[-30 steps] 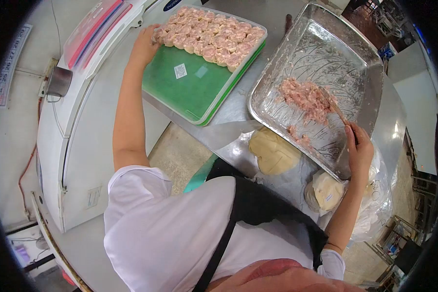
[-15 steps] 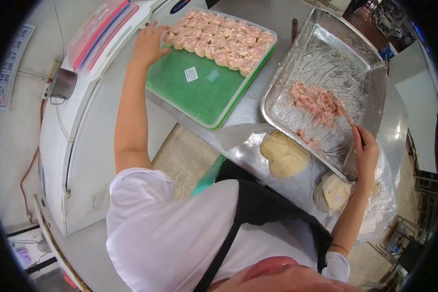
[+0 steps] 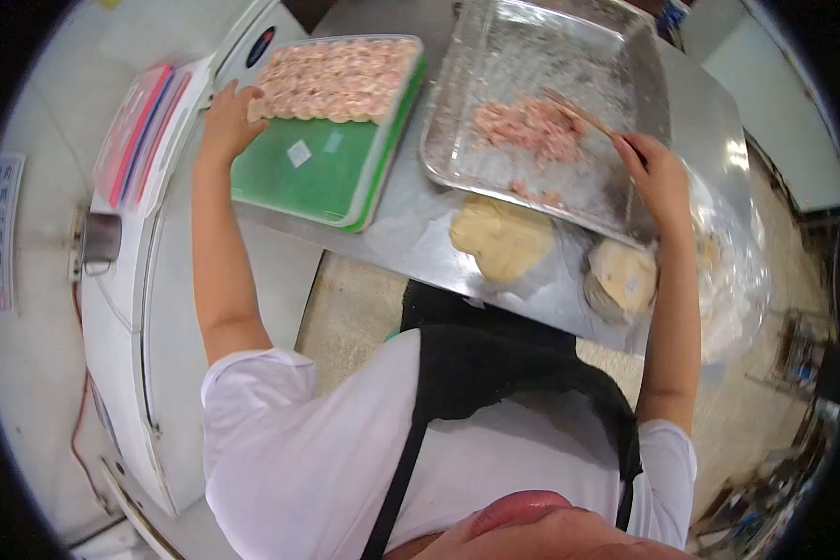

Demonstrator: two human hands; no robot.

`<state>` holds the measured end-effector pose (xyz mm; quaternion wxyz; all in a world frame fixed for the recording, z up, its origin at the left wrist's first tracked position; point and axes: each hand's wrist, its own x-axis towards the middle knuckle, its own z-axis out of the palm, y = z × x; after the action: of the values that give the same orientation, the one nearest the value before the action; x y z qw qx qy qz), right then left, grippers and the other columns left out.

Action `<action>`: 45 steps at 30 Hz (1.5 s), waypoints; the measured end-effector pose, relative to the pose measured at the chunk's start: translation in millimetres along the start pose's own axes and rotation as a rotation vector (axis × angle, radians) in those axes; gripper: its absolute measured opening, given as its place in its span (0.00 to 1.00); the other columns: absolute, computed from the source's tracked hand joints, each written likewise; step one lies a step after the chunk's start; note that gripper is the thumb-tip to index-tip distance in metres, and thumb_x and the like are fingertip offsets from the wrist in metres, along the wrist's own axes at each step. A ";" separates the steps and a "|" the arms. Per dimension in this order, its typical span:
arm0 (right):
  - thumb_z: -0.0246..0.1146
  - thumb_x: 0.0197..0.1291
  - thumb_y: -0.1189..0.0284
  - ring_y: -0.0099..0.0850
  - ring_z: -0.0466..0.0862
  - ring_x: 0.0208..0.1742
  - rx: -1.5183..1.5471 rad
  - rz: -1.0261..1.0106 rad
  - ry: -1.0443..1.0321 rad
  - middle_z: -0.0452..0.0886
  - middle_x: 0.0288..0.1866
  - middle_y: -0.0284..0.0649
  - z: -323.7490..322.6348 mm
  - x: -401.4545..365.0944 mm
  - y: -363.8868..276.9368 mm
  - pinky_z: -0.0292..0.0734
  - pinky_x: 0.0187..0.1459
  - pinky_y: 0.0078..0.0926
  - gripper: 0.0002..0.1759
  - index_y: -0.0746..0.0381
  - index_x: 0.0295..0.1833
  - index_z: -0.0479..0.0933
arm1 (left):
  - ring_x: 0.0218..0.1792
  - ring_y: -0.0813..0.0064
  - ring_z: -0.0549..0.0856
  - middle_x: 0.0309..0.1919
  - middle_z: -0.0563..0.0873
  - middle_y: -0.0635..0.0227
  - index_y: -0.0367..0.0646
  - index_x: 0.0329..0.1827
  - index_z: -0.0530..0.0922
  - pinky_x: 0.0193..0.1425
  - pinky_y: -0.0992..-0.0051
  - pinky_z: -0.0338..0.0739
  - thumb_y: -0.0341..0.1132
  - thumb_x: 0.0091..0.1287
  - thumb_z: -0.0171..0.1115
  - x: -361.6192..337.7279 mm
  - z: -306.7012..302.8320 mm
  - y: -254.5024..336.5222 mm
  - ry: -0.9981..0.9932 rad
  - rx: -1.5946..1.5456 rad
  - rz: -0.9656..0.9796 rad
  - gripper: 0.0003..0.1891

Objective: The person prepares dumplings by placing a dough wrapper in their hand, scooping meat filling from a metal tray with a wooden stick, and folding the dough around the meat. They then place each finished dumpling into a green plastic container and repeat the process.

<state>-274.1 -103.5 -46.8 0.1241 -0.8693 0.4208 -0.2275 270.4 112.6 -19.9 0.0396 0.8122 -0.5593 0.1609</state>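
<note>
My left hand (image 3: 233, 117) is at the left edge of a green-bottomed tray (image 3: 299, 191), its fingers apart beside the lowest row of meat-filled dumplings (image 3: 336, 79). Rows of them fill the tray's far part. My right hand (image 3: 651, 168) is closed round the handle of a wooden spatula (image 3: 579, 110). The spatula's tip reaches into pink minced meat (image 3: 527, 131) in a large metal pan (image 3: 495, 187) smeared with residue.
Yellow dough (image 3: 502, 238) lies on the metal table (image 3: 397, 245) before the pan. Nearby are a stack of round wrappers (image 3: 623, 278) and a plastic bag (image 3: 723, 280). At the left stands a white appliance (image 3: 196, 271) with colourful lids (image 3: 140, 135) and a metal cup (image 3: 101, 238).
The whole view has shifted and turned, so the tray and pan appear higher and farther left. My right hand still holds the spatula, and my left hand remains at the tray's edge.
</note>
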 end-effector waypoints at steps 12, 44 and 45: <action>0.58 0.67 0.50 0.46 0.84 0.42 -0.037 0.023 -0.025 0.86 0.41 0.44 -3.6 -3.3 5.0 0.78 0.43 0.40 0.22 0.57 0.48 0.84 | 0.45 0.61 0.83 0.40 0.84 0.61 0.41 0.46 0.82 0.52 0.68 0.77 0.35 0.60 0.70 -123.0 -30.3 310.3 -0.273 -0.975 0.555 0.13; 0.55 0.69 0.52 0.50 0.83 0.38 -0.163 -0.163 -0.145 0.84 0.34 0.47 -5.1 -15.6 3.1 0.77 0.39 0.46 0.23 0.61 0.37 0.82 | 0.40 0.67 0.84 0.36 0.85 0.62 0.39 0.38 0.84 0.46 0.71 0.77 0.28 0.59 0.70 -122.7 -12.1 315.0 0.098 -1.026 0.305 0.06; 0.55 0.69 0.53 0.49 0.84 0.37 -0.126 -0.227 -0.209 0.84 0.32 0.47 -14.4 -14.0 3.4 0.78 0.39 0.47 0.23 0.61 0.36 0.82 | 0.37 0.68 0.84 0.35 0.85 0.62 0.39 0.37 0.84 0.43 0.73 0.77 0.28 0.58 0.72 -120.0 -12.6 313.2 0.175 -1.044 0.324 0.07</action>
<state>-291.1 -94.9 -39.8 0.0861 -0.9363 0.3180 -0.1214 -59.6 106.9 -80.8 0.4581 0.5720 -0.6771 -0.0669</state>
